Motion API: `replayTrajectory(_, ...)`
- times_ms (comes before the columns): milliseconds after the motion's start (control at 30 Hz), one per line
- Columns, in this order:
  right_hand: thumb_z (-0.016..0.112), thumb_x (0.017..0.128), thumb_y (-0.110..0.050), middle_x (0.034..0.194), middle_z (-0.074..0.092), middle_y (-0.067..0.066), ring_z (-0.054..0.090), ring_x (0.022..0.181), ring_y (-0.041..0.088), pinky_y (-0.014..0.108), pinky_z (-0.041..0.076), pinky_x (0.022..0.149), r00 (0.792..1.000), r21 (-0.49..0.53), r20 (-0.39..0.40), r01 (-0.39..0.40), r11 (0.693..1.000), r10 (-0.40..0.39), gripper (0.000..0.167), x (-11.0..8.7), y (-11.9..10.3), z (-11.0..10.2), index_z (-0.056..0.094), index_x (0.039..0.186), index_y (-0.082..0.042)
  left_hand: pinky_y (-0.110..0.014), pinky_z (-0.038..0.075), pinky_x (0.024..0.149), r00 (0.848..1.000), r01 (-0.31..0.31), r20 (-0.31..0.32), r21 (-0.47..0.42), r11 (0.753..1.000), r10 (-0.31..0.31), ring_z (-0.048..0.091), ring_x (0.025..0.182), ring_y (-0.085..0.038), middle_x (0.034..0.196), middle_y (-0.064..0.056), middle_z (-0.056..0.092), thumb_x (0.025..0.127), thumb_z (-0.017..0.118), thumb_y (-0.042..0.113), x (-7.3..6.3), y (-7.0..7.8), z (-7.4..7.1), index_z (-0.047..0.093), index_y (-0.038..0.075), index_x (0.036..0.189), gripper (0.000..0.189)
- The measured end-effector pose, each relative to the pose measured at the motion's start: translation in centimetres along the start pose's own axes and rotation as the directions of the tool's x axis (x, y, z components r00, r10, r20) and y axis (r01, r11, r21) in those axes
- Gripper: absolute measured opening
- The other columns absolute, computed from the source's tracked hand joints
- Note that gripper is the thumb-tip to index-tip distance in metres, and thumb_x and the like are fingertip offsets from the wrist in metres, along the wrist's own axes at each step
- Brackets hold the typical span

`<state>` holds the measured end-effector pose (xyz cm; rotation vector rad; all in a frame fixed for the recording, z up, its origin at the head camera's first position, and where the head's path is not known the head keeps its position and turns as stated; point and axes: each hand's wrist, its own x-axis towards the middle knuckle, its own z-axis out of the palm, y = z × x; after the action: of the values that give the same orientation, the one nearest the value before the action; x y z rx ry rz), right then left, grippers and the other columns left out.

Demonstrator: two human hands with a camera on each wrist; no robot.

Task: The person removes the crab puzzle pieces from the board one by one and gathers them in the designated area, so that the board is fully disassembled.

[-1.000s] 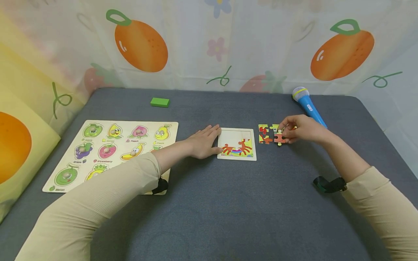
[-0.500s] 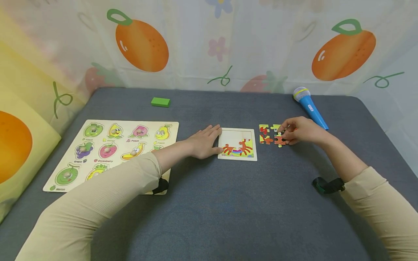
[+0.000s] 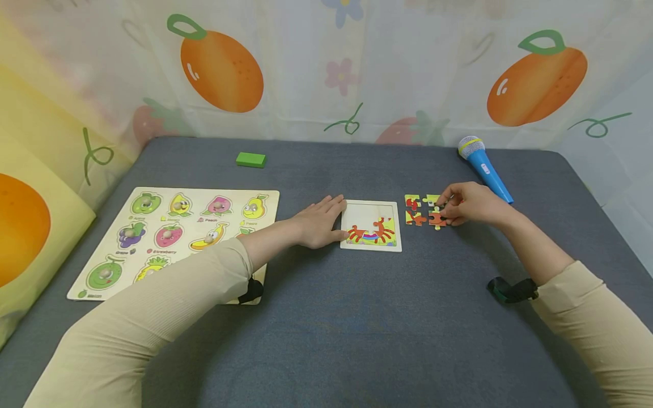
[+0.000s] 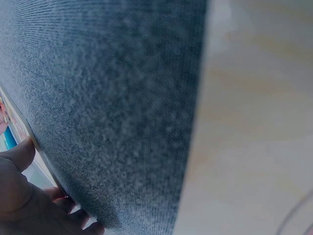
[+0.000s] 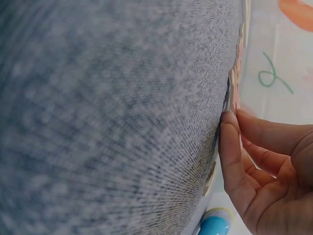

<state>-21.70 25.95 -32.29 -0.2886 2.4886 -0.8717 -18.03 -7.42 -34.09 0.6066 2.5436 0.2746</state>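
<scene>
My left hand (image 3: 318,222) rests at the left edge of a small square puzzle tray (image 3: 368,211), fingers extended, with the thumb at its lower left side. Orange-red crab pieces (image 3: 371,233) fill the tray's lower half; the upper half is bare. To the right of the tray, my right hand (image 3: 471,203) pinches a red jigsaw piece (image 3: 437,219) between thumb and finger, low over the table. Several loose jigsaw pieces (image 3: 415,219) lie beside it, partly hidden by the fingers. In the right wrist view the fingertips meet at the edge of the thin piece (image 5: 235,95).
A fruit peg puzzle board (image 3: 186,218) lies at the left, partly under my left forearm. A green block (image 3: 251,160) is at the back. A blue toy microphone (image 3: 484,168) lies just behind my right hand. A fruit-printed curtain (image 3: 291,73) borders the table.
The red jigsaw piece at my right fingertips looks slightly lower and flatter than a second ago. My left hand and the tray stay put.
</scene>
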Motion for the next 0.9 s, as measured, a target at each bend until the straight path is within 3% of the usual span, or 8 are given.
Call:
replayTrajectory(267, 0.065, 0.094, -0.012, 0.09, 0.067, 0.01, 0.068, 0.076, 0.01, 0.029, 0.061, 0.07, 0.999, -0.037, -0.042, -0.004, 0.999, 0.002, 0.028, 0.0, -0.2, 0.1, 0.06, 0.116, 0.004, -0.048, 0.009, 0.129, 1.0, -0.013, -0.005, 0.004, 1.0, 0.013, -0.001, 0.158, -0.028, 0.17, -0.009, 0.001, 0.103, 0.045, 0.044, -0.7, 0.4, -0.4, 0.006, 0.009, 0.16, 0.077)
replayTrajectory(700, 0.064, 0.094, -0.016, 0.089, 0.065, 0.009, 0.065, 0.076, 0.008, 0.023, 0.058, 0.068, 0.992, -0.095, -0.114, 0.036, 0.995, -0.046, 0.026, -0.5, -1.6, 0.4, 0.063, 0.115, 0.0, -0.048, 0.009, 0.129, 1.0, -0.017, -0.007, 0.003, 1.0, 0.017, 0.0, 0.158, -0.029, 0.169, -0.01, 0.001, 0.103, 0.045, 0.044, -0.8, 0.4, -0.5, 0.007, 0.008, 0.16, 0.077)
replayTrajectory(900, 0.065, 0.094, -0.014, 0.092, 0.066, 0.011, 0.068, 0.079, 0.012, 0.028, 0.061, 0.071, 0.99, -0.075, -0.121, 0.063, 0.995, -0.071, 0.025, -0.4, -2.4, 1.2, 0.065, 0.115, -0.001, -0.048, 0.009, 0.129, 1.0, -0.015, -0.002, 0.001, 1.0, 0.015, -0.001, 0.158, -0.028, 0.17, -0.009, 0.001, 0.103, 0.044, 0.044, -0.8, 0.4, -0.5, 0.006, 0.008, 0.16, 0.077)
